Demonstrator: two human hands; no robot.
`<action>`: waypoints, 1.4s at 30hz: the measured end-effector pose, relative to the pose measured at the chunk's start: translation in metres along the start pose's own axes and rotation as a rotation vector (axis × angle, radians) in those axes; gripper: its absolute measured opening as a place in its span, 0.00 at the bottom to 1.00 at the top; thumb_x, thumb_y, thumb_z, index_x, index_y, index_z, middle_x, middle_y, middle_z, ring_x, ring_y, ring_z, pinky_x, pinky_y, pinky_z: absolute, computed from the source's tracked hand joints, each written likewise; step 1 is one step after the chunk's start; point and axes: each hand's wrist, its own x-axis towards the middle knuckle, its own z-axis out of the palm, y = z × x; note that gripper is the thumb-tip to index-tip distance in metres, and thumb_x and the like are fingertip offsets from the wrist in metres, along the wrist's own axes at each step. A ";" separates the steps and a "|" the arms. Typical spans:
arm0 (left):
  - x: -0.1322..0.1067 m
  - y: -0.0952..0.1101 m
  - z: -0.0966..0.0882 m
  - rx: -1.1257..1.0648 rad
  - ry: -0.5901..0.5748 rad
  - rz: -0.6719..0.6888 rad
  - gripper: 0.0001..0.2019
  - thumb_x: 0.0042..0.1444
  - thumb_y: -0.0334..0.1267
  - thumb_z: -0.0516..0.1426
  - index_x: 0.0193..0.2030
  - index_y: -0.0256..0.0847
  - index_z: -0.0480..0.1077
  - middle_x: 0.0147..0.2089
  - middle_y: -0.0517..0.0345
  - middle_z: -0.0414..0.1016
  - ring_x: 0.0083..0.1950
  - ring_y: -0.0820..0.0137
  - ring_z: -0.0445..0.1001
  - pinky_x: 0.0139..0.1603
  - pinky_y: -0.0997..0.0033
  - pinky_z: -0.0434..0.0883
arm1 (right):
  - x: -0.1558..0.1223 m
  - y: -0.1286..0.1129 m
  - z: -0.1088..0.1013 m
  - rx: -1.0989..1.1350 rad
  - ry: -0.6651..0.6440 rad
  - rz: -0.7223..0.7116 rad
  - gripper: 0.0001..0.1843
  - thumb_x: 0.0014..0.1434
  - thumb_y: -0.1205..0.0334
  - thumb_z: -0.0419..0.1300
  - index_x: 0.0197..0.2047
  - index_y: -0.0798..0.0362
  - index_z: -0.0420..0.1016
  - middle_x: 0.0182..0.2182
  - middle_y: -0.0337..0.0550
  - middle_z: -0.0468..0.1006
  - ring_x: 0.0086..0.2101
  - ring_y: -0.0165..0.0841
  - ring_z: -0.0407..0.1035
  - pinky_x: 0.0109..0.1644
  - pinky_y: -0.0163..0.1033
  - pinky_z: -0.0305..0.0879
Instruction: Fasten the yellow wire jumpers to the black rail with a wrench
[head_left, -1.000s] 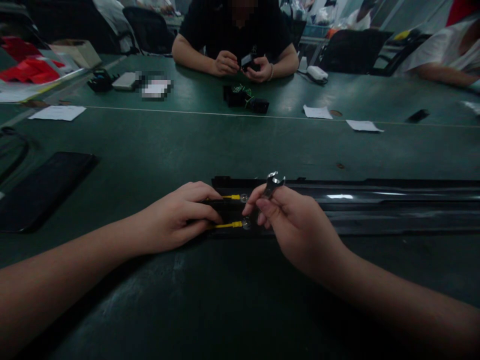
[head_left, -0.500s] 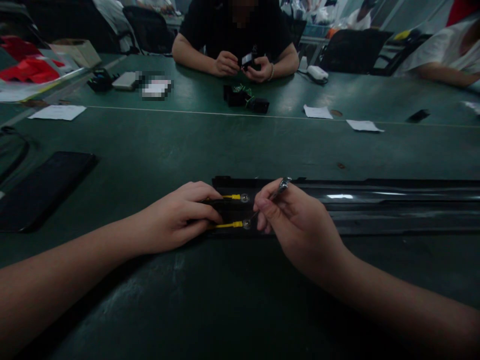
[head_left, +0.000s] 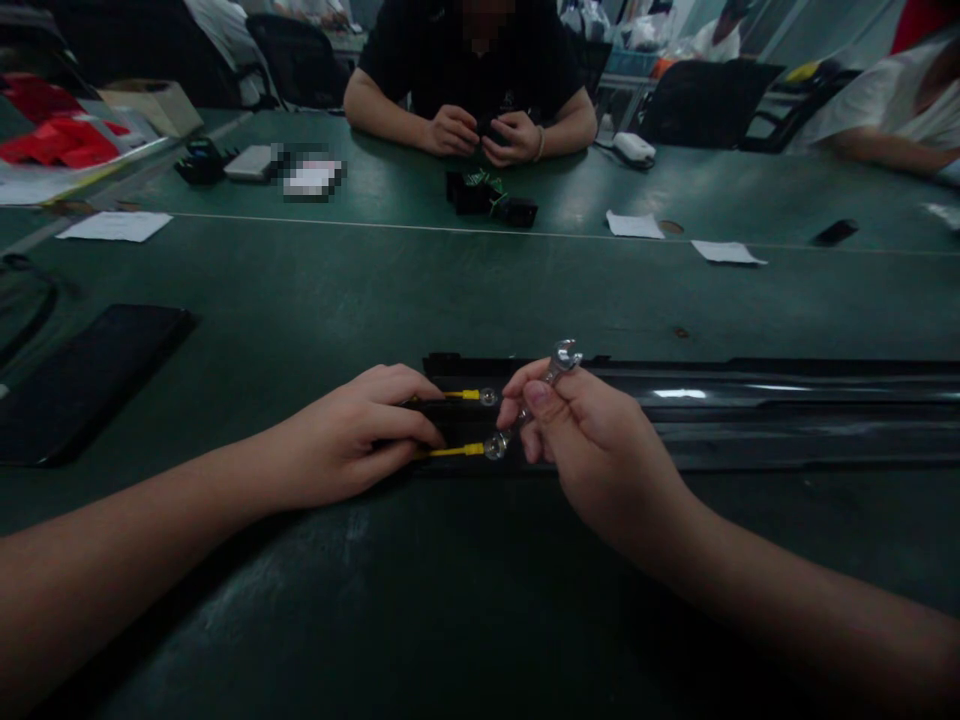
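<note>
Right hand [head_left: 592, 440] pinches wrench [head_left: 559, 362] tilted upright.

Head camera looks forward and down, close over the table [head_left: 480, 300].

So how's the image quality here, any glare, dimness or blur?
Head view: dim overall, the near table almost black; a glare streak on the black rail and a glint on the wrench in the right hand; left hand sharp; edges bow from the wide lens; one patch on the far table is pixelated.
</note>
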 end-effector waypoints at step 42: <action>0.001 0.001 -0.001 -0.021 -0.024 0.001 0.13 0.66 0.28 0.53 0.47 0.43 0.79 0.56 0.50 0.72 0.57 0.60 0.71 0.59 0.59 0.70 | -0.002 0.000 -0.001 0.000 -0.013 -0.082 0.14 0.75 0.57 0.51 0.37 0.51 0.68 0.28 0.34 0.73 0.24 0.26 0.68 0.28 0.34 0.64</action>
